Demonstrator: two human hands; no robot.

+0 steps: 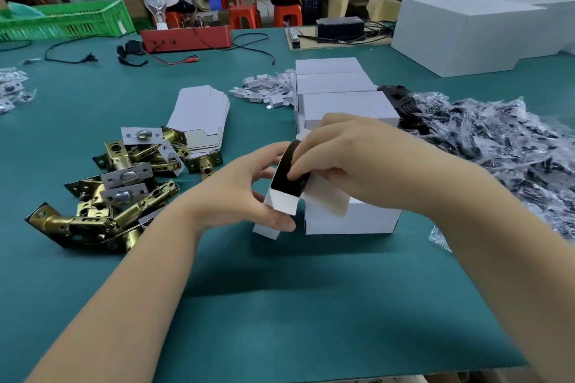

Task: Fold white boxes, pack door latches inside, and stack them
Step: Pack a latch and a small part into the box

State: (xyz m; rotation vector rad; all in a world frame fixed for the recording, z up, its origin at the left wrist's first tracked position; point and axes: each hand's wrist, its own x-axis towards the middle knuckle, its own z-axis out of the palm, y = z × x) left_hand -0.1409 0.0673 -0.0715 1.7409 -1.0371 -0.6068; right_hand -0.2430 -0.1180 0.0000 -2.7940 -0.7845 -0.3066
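At frame centre, the left hand (pixel 249 186) grips the white box (pixel 280 199); its long axis tilts upward toward the right hand (pixel 342 158), whose fingers press its open end.

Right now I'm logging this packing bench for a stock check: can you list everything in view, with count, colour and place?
Door latches: a heap, too tangled to count, brass and silver, left of the hands.
Flat box blanks: one fanned stack, white, behind the latches.
Folded boxes: several, white, in a row at centre.
Small folded inserts: a loose pile, white, left of the row.
Plastic bags: a big heap, clear with dark contents, right.
Large boxes: white, far right.
Crate: one, green, far left.
Red case: one, back centre.
Table: green.
Half-folded box: one, white, dark inside, in both hands.
Left hand: grip on the box.
Right hand: grip on the box.
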